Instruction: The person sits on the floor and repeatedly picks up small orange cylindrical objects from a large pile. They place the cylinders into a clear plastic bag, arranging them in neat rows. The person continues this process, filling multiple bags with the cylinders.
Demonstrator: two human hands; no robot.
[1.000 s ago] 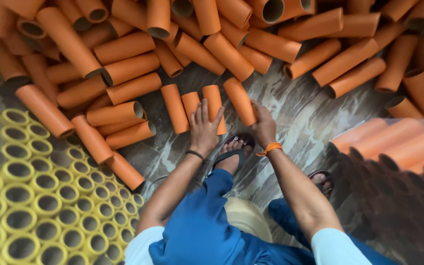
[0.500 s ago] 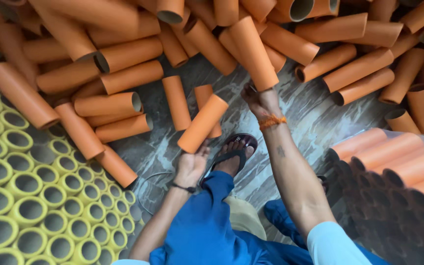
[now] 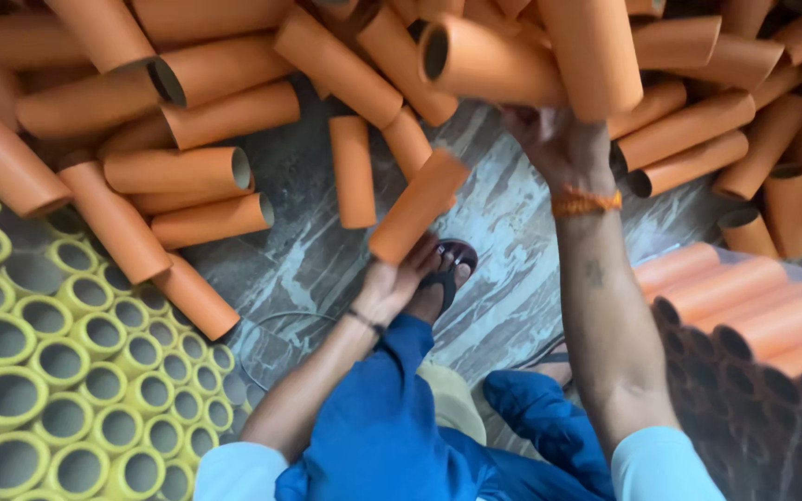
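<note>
Orange stiff light tubes: left hand (image 3: 399,283) clamps one tube (image 3: 417,206) at its near end, right hand (image 3: 557,148) clamps another tube (image 3: 591,51).

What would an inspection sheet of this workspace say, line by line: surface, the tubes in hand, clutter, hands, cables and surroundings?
Surface: grey streaked floor, bare in the middle.
Job's things: orange tube in the left hand; second orange tube raised by the right hand.
Clutter: loose pile of orange tubes across the top.
Hands: both gripping tubes.
Cables: thin wire loop on the floor.
Surroundings: yellow tubes standing on end at left; stacked orange tubes at right.
</note>
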